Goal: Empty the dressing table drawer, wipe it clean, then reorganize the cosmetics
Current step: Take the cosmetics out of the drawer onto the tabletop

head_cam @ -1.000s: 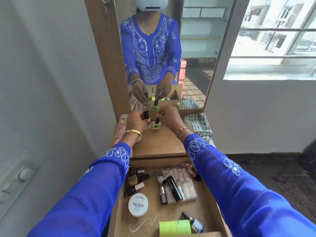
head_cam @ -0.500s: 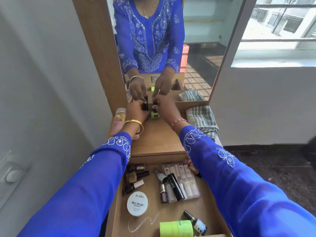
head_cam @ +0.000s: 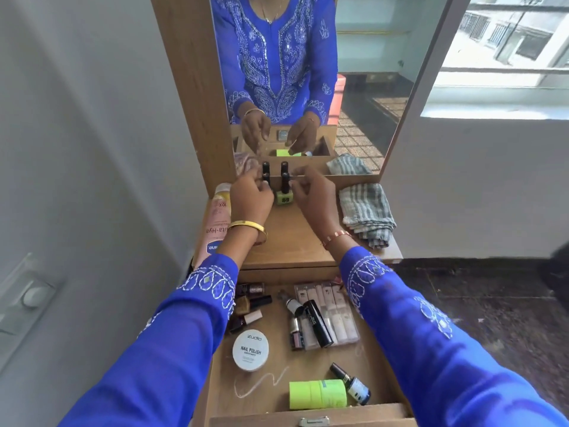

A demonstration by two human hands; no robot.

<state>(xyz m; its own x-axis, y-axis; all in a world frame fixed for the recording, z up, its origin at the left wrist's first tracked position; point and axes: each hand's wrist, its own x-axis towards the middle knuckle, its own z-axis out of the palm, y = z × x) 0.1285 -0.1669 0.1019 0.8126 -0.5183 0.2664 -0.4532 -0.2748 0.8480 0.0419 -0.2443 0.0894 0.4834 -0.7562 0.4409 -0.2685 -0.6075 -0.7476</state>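
She is emptying the drawer (head_cam: 308, 359), both hands' fingers (head_cam: 300, 188) loosening beside nail polish bottles (head_cam: 284, 192) on the tabletop (head_cam: 295, 238); next she probably needs another cosmetic.

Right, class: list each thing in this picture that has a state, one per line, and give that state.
Drawer: pulled open, cosmetics inside.
Green nail polish bottle: upright on the tabletop, capped.
Dark nail polish bottle: upright, capped, partly hidden.
Left hand: fingers at the dark bottle.
Right hand: fingers loosely curled, holding nothing.
Striped cloth: folded, lying flat.
Pink spray can: lying down.

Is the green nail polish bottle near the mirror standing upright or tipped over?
Upright: the green nail polish bottle stands on its base, black cap pointing up.
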